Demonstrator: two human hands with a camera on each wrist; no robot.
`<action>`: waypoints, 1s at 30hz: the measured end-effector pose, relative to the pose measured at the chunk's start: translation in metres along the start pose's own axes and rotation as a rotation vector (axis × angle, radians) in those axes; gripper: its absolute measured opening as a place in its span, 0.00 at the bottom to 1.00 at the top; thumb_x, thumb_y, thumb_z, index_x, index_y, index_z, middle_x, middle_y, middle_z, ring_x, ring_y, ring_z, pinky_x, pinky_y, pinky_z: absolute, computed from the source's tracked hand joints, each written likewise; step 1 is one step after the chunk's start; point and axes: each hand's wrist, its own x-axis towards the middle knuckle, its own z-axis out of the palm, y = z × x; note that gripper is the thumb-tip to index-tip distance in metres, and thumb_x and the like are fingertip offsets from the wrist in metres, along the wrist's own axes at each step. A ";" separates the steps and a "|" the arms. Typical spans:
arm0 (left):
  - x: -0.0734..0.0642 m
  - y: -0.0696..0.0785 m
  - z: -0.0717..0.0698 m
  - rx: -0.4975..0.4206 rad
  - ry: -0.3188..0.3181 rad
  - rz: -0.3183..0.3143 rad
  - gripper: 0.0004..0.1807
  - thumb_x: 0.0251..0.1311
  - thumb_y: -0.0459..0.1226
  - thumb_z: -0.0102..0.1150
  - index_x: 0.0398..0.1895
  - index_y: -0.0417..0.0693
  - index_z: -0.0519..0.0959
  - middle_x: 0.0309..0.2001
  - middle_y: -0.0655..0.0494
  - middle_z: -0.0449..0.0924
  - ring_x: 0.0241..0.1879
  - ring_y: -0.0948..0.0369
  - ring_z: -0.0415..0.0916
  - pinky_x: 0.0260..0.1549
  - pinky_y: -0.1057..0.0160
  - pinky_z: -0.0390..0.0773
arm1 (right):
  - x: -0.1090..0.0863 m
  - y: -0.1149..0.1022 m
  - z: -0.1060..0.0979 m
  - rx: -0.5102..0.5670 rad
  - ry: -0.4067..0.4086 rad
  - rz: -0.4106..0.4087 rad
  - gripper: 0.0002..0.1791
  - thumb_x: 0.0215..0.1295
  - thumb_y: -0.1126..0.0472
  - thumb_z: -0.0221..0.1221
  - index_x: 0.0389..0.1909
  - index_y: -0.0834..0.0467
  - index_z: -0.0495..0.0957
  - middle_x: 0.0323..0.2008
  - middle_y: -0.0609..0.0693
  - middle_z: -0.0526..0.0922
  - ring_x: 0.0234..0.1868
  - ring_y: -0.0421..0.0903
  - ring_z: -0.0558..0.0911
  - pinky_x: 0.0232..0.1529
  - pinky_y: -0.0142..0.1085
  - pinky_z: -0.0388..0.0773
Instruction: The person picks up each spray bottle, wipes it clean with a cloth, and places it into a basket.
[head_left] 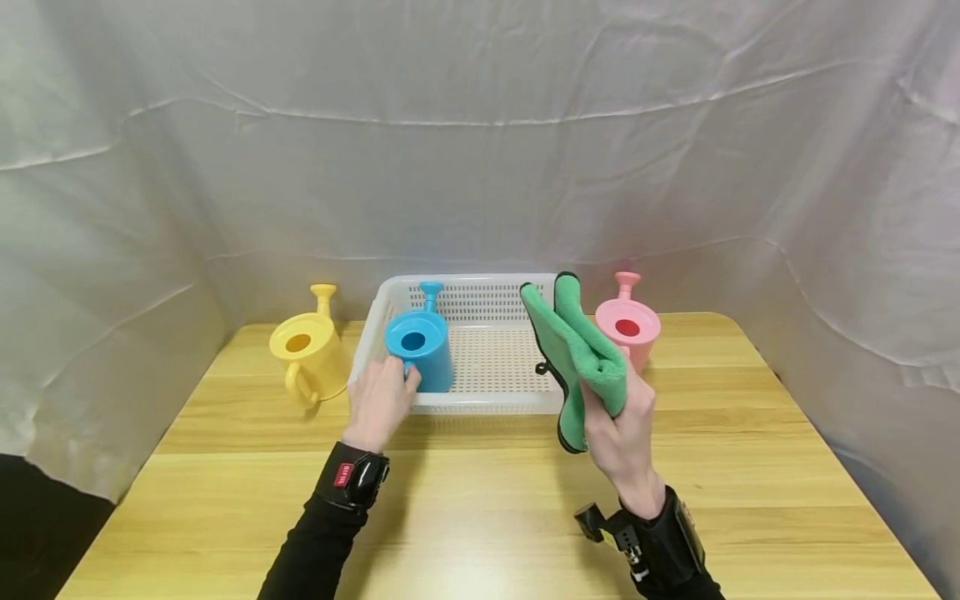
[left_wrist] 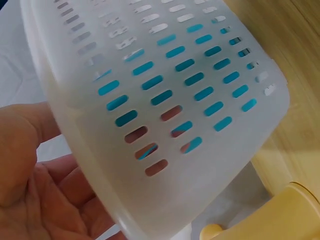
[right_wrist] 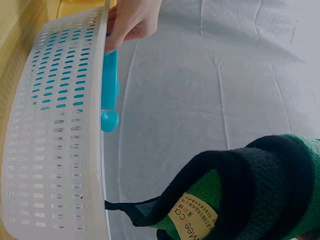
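A blue watering can (head_left: 431, 358) stands upright at the left end of a white perforated basket (head_left: 487, 404). My left hand (head_left: 381, 402) reaches over the front left rim and grips the can's handle. Through the slots of the basket wall (left_wrist: 165, 127), the left wrist view shows blue plastic and parts of fingers. My right hand (head_left: 624, 433) holds a folded green towel (head_left: 592, 354) with dark edging, raised in front of the basket's right end. A cream label and a dark loop on the towel (right_wrist: 272, 175) show in the right wrist view.
Left of the basket stands a yellow watering can (head_left: 315, 354), its handle toward me. A pink watering can (head_left: 630, 321) is on the right, partly hidden behind the towel and right hand. Everything rests on a wooden table (head_left: 480, 500), with a pale grey cloth (head_left: 480, 183) hanging behind.
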 end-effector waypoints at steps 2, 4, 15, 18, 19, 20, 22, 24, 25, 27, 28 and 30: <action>0.000 0.000 0.000 0.017 0.017 0.007 0.23 0.70 0.40 0.52 0.14 0.49 0.63 0.17 0.54 0.65 0.21 0.54 0.70 0.19 0.60 0.63 | 0.000 0.000 -0.001 -0.002 -0.005 0.018 0.20 0.57 0.85 0.54 0.52 0.77 0.76 0.47 0.62 0.84 0.54 0.28 0.80 0.59 0.24 0.75; 0.000 0.000 0.001 0.034 0.033 0.016 0.23 0.70 0.40 0.54 0.15 0.48 0.65 0.18 0.52 0.68 0.22 0.53 0.73 0.19 0.58 0.66 | 0.000 0.000 -0.001 -0.005 -0.008 0.030 0.20 0.58 0.85 0.54 0.53 0.77 0.76 0.48 0.63 0.84 0.55 0.28 0.79 0.60 0.24 0.75; -0.002 -0.003 0.002 0.109 0.115 0.062 0.26 0.71 0.46 0.55 0.14 0.48 0.68 0.16 0.51 0.70 0.20 0.51 0.74 0.15 0.57 0.64 | 0.000 0.001 -0.001 0.030 0.016 -0.031 0.18 0.58 0.84 0.55 0.51 0.77 0.77 0.48 0.50 0.84 0.53 0.29 0.79 0.58 0.23 0.75; -0.003 -0.006 0.000 0.161 0.178 0.096 0.27 0.71 0.46 0.55 0.12 0.48 0.67 0.14 0.51 0.68 0.18 0.49 0.73 0.13 0.57 0.62 | -0.001 0.002 -0.001 0.031 0.016 -0.030 0.18 0.58 0.84 0.55 0.51 0.77 0.77 0.49 0.49 0.84 0.53 0.29 0.79 0.58 0.23 0.75; -0.004 -0.007 -0.001 0.182 0.209 0.109 0.27 0.71 0.46 0.54 0.11 0.48 0.67 0.14 0.51 0.68 0.17 0.49 0.72 0.13 0.57 0.61 | -0.001 0.002 -0.001 0.032 0.015 -0.030 0.18 0.58 0.84 0.55 0.51 0.77 0.77 0.49 0.49 0.84 0.53 0.29 0.80 0.58 0.23 0.75; -0.004 -0.009 -0.002 0.199 0.240 0.121 0.27 0.71 0.45 0.54 0.11 0.49 0.66 0.13 0.51 0.67 0.16 0.48 0.71 0.12 0.57 0.59 | -0.001 0.002 -0.001 0.032 0.015 -0.030 0.18 0.58 0.84 0.55 0.51 0.77 0.77 0.49 0.49 0.84 0.54 0.29 0.80 0.58 0.23 0.75; -0.005 -0.014 -0.004 0.225 0.317 0.142 0.26 0.70 0.44 0.55 0.11 0.48 0.66 0.12 0.50 0.67 0.14 0.47 0.70 0.12 0.57 0.58 | -0.001 0.001 -0.002 0.035 0.014 -0.029 0.18 0.58 0.83 0.55 0.51 0.77 0.77 0.50 0.47 0.84 0.54 0.29 0.80 0.58 0.24 0.75; -0.005 -0.020 -0.007 0.226 0.393 0.165 0.24 0.69 0.43 0.56 0.13 0.47 0.69 0.12 0.49 0.68 0.15 0.46 0.70 0.11 0.54 0.59 | -0.001 0.001 -0.002 0.040 0.013 -0.030 0.18 0.59 0.83 0.55 0.52 0.77 0.77 0.52 0.44 0.84 0.54 0.29 0.80 0.59 0.24 0.75; -0.004 -0.024 -0.008 0.221 0.425 0.176 0.21 0.68 0.43 0.56 0.16 0.45 0.73 0.14 0.47 0.73 0.17 0.45 0.73 0.13 0.53 0.64 | -0.001 0.001 -0.002 0.041 0.012 -0.032 0.18 0.59 0.83 0.55 0.52 0.77 0.77 0.52 0.43 0.84 0.54 0.29 0.80 0.59 0.24 0.75; -0.004 -0.032 -0.011 0.200 0.470 0.191 0.14 0.68 0.41 0.56 0.27 0.42 0.80 0.24 0.43 0.82 0.27 0.42 0.79 0.21 0.47 0.73 | 0.000 0.001 -0.002 0.046 0.008 -0.035 0.19 0.59 0.83 0.55 0.52 0.76 0.77 0.54 0.40 0.83 0.55 0.29 0.80 0.59 0.24 0.75; -0.003 -0.037 -0.013 0.192 0.483 0.198 0.11 0.67 0.40 0.56 0.34 0.41 0.82 0.31 0.42 0.85 0.34 0.41 0.81 0.28 0.44 0.77 | 0.000 0.002 -0.002 0.046 0.006 -0.039 0.19 0.58 0.84 0.55 0.53 0.77 0.77 0.54 0.39 0.83 0.55 0.29 0.80 0.60 0.24 0.75; -0.002 -0.046 -0.015 0.178 0.487 0.202 0.13 0.67 0.38 0.55 0.48 0.39 0.81 0.47 0.41 0.84 0.48 0.40 0.79 0.44 0.41 0.77 | 0.000 0.001 -0.002 0.047 0.003 -0.042 0.20 0.58 0.84 0.54 0.53 0.77 0.77 0.55 0.38 0.83 0.56 0.29 0.80 0.60 0.24 0.75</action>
